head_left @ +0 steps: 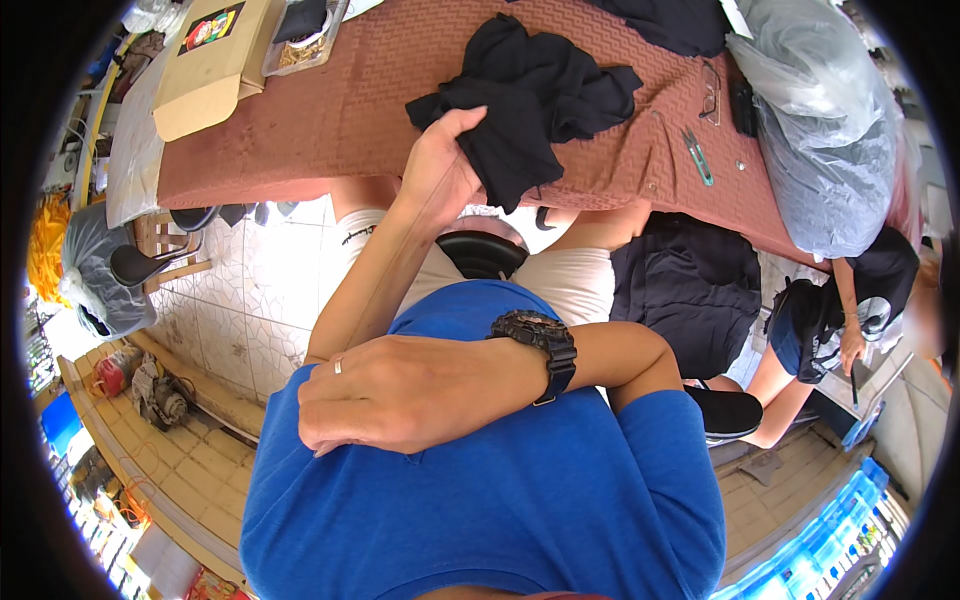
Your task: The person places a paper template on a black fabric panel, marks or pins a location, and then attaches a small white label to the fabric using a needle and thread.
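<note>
My left hand [443, 168] grips the near left edge of a crumpled black cloth [545, 85], its thumb on top and the fingers mostly hidden beneath. Most of the cloth lies bunched on a table with a reddish-brown textured cover [330, 110]; one corner droops at the near edge. My right hand [390, 395] is drawn across my chest, back of the hand up, by my left upper arm. Its fingers curl under, so whatever they hold, if anything, is hidden. A ring and a black wristwatch are on that hand and wrist.
Green-handled thread snips [698, 158] and eyeglasses [711, 95] lie right of the cloth. A large filled plastic bag [825, 130] bounds the right side; a cardboard box [215, 65] stands far left. Dark fabric [690, 290] lies by my right leg. Another person [840, 300] sits at right.
</note>
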